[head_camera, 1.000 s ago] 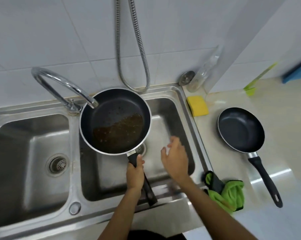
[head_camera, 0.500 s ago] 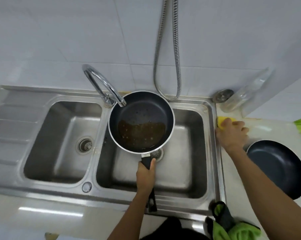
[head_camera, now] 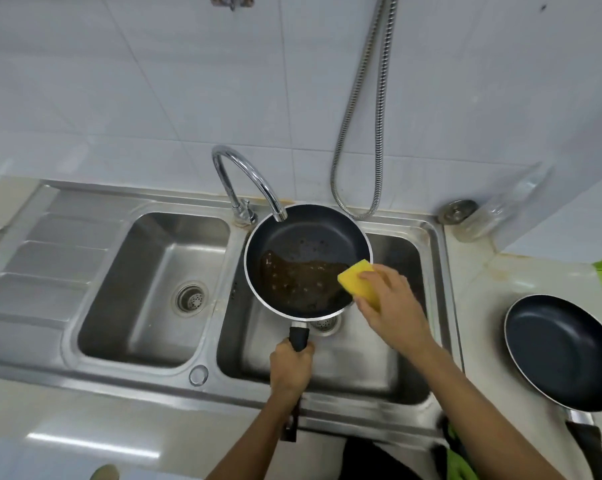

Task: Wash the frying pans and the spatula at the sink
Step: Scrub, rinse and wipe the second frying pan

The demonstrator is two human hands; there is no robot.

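A black frying pan (head_camera: 306, 247) with brown greasy liquid in its near half hangs over the right basin of the steel sink (head_camera: 441, 306), under the tap spout. My left hand (head_camera: 291, 367) grips its black handle. My right hand (head_camera: 391, 299) holds a yellow sponge (head_camera: 356, 277) at the pan's right rim, its corner over the liquid. A second black frying pan (head_camera: 556, 351) lies on the counter at the right, handle toward me. No spatula is in view.
The curved chrome tap (head_camera: 244, 178) ends over the pan's far rim. A metal shower hose (head_camera: 358, 140) hangs on the tiled wall. A green cloth (head_camera: 460, 459) lies at the sink's near right corner. A clear bottle (head_camera: 500, 206) and a drain plug (head_camera: 457, 209) sit behind the sink.
My right hand went from the sink to the counter, took the yellow sponge and brought it to the pan's right rim. My left hand kept the pan under the tap.
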